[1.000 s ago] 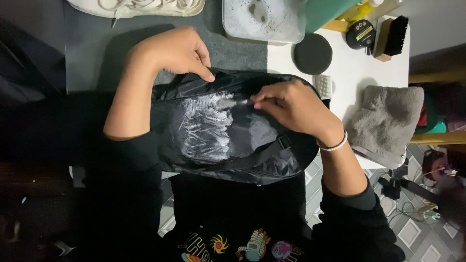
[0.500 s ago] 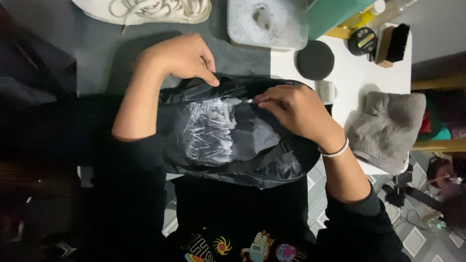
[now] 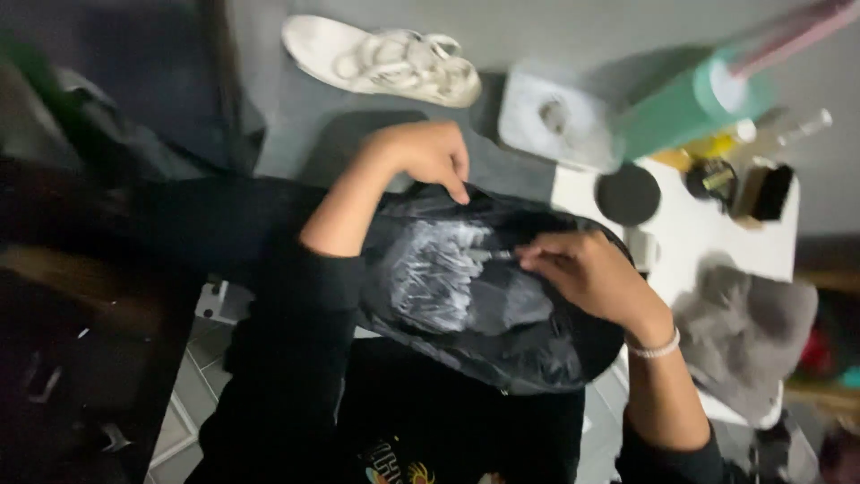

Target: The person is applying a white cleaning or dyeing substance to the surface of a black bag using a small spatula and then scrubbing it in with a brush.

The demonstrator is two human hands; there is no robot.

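Head view, item: a black soft fabric bag with white foam smeared on it [image 3: 484, 296] lies on the person's lap, at the edge of the white table [image 3: 690, 237].
Left hand [image 3: 425, 154]: fingers together, pressing the bag's upper edge.
Right hand [image 3: 582, 269]: pinched closed on a small thin brush [image 3: 488, 255], its tip on the foam.
Handling: probably light, limp and slippery where wet; better to hold it at the dry edge.
Nearby: white sandal [image 3: 381, 63], grey folded cloth [image 3: 743, 332].

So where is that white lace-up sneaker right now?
In the head view, the white lace-up sneaker lies on its side at the top, left of centre, on the grey surface, beyond the left hand and left of the pale square tray.
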